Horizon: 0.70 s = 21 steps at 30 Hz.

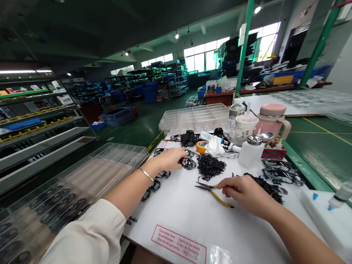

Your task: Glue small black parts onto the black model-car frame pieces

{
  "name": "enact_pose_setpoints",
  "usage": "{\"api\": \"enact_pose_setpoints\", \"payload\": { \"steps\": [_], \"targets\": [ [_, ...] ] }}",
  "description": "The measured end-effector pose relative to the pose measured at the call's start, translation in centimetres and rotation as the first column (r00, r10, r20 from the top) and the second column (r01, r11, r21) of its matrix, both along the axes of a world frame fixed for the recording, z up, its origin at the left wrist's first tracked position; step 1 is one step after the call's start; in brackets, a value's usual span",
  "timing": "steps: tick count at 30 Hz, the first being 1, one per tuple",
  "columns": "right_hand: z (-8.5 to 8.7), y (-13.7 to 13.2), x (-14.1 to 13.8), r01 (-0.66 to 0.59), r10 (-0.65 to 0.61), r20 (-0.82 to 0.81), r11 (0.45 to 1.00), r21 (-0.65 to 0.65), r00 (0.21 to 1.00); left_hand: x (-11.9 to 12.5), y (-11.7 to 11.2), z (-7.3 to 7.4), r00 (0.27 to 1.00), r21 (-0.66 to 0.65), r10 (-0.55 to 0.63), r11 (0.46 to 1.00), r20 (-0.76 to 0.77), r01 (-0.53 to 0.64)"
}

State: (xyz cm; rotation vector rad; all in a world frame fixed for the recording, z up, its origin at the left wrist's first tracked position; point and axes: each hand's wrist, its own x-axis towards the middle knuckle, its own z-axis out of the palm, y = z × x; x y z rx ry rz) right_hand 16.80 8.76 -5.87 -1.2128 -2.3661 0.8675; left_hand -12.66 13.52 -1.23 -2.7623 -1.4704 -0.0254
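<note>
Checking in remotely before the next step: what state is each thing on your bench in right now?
Left hand: fingertips on a black ring part
Right hand: resting against the pliers' handle
Yellow-handled pliers: lying on the board, handles spread
Pink mug: upright, lid on
White bottle: upright, metal lid on
Plastic water bottle: upright, capped
Syringe: lying on a white block

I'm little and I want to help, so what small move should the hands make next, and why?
Maybe the right hand should close around the yellow-handled pliers, because its fingers sit right by the handles. The left hand has its fingertips on a black ring-shaped part, ready for the pliers to reach.
</note>
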Motion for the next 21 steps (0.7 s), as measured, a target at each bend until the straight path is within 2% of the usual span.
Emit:
{"api": "enact_pose_setpoints", "payload": {
  "steps": [3, 8, 13, 16, 18, 21],
  "targets": [
    [-0.2, 0.1, 0.0, -0.001, 0.001, 0.001, 1.000, -0.004, 1.000, -0.2, -0.7, -0.3, 0.999, -0.030, 0.015, 0.999, -0.036, -0.016],
    [-0.2, 0.1, 0.0, -0.004, 0.004, -0.006, 1.000, -0.007, 1.000, -0.1, -0.6, -1.7, 0.996, -0.115, 0.026, 0.993, -0.084, -0.036],
    [0.1, 0.0, 0.1, -0.019, 0.019, -0.021, 1.000, 0.001, 1.000, -0.7, -0.5, -2.2, 0.993, -0.127, 0.117, 0.985, -0.026, -0.120],
    [-0.1, 0.1, 0.0, -0.039, 0.042, -0.066, 0.998, 0.042, 0.997, -0.9, -0.8, -1.7, 0.986, -0.113, 0.169, 0.979, 0.006, -0.168],
    [-0.1, -0.1, 0.0, -0.050, 0.059, -0.120, 0.996, 0.075, 0.991, 0.1, -1.3, -0.7, 0.986, -0.087, 0.164, 0.983, 0.021, -0.161],
    [0.0, -0.6, -0.3, -0.021, 0.036, -0.141, 0.994, 0.110, 0.989, 3.2, -2.9, 1.6, 0.995, -0.049, 0.029, 0.999, 0.099, -0.024]
  ]
}}
